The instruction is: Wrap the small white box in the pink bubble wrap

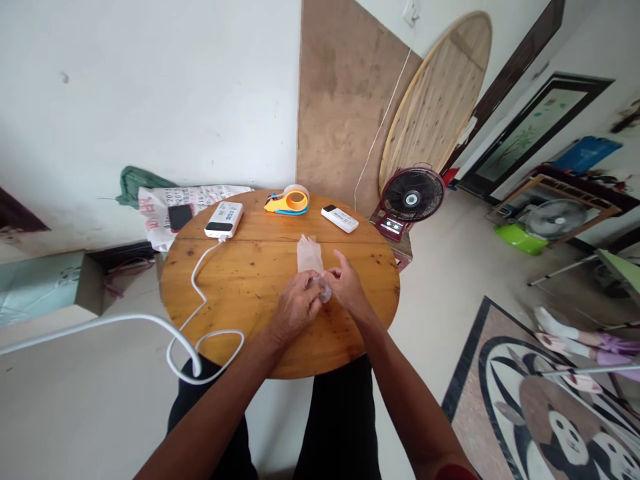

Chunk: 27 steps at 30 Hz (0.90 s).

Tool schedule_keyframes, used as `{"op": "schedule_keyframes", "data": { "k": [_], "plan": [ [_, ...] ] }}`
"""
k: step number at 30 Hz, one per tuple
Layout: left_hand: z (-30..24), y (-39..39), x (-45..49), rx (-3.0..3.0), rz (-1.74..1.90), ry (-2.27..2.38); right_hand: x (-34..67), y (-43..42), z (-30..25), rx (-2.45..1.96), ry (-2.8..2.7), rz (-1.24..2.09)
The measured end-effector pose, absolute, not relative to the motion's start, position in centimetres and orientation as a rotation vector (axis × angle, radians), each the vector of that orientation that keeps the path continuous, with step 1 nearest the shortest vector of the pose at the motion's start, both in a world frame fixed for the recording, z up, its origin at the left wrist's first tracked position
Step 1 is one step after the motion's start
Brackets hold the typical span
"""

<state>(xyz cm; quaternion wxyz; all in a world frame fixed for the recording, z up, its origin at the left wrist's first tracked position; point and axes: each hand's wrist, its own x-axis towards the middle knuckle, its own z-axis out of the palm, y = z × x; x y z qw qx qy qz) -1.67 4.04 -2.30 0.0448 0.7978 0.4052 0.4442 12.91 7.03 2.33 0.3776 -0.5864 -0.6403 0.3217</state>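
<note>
Head view: both hands are close together over the near half of the round wooden table (235, 267), a bit right of its middle. The left hand (299, 303) has its fingers curled in on a bit of clear plastic (327, 292). The right hand (347, 283) is right up against it, one finger sticking up and the others bent toward the plastic; can't tell if they're actually gripping it. Just beyond the fingers there's a thin pale sheet (309, 253) lying around mid-table, kinda crumpled at the far end. Can't make out whether sheet and plastic are one piece.

Other stuff: an orange tape dispenser (287, 203) sits at the table's far edge, a white power bank (224, 219) at far left with a white cable (196, 280) plugged in and looping off the near left edge, and a smaller white gadget (340, 218) at far right. Off the table's right side is a dark red fan (411, 199). Printed sack (153, 217) behind the table's left edge, and further right of the table, a panda rug (543, 407).
</note>
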Motion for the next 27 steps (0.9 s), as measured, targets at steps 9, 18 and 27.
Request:
{"op": "schedule_keyframes", "data": {
  "k": [9, 18, 27],
  "plan": [
    [-2.0, 3.8, -1.7, 2.234, 1.373, 1.287, 13.1, 4.7, 2.7, -1.436, -1.717, 0.865],
    [-2.1, 3.5, -1.8, 1.850, 1.451, 1.243, 12.0, 2.5, 3.8, -1.507, -1.973, 0.585],
    [-1.7, 3.7, -1.6, 1.749, 1.471, 1.220, 10.8, 2.0, 4.8, -1.635, -2.114, 0.515]
  ]
}}
